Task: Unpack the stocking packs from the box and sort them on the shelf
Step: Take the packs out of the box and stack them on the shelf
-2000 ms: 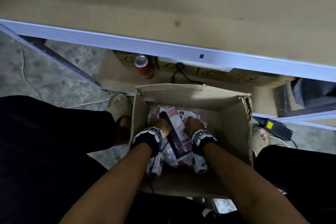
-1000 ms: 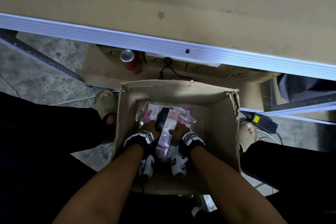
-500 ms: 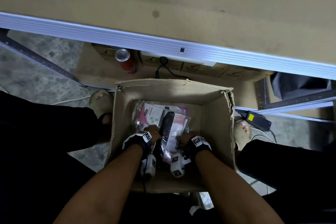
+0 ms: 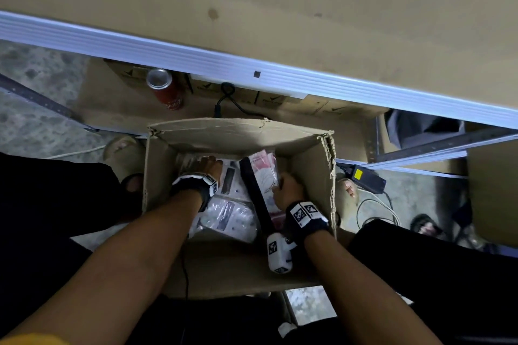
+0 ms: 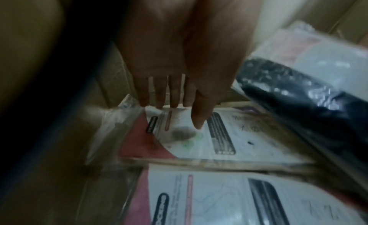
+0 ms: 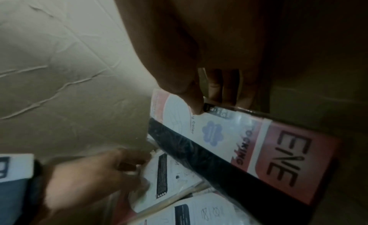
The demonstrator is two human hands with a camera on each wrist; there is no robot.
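1. Head view: the open brown cardboard box (image 4: 311, 176) stands on the floor between the person's feet, just below the pale metal edge of the tan-topped shelf (image 4: 252, 70), probably so that packs can go straight up. Both hands are inside the box. The left hand (image 4: 208, 168) reaches to its far left corner; the right hand (image 4: 288, 190) is at its right wall, holding a pink-and-white plastic-wrapped stocking pack (image 4: 265, 176) tilted up on edge, a black band (image 4: 256, 199) along its side. A red drink can (image 4: 165, 89) stands beyond the box.

2. Left wrist view: the left fingers (image 5: 169, 93) lie straight and pressed together, their tips at the far edge of a flat red-and-white pack (image 5: 219, 137) on the box bottom, seemingly to get under that edge.

3. Right wrist view: the right thumb (image 6: 191, 93) and curled fingers pinch the tilted pack's top edge against the box's right wall, likely clearing it from the flat packs.
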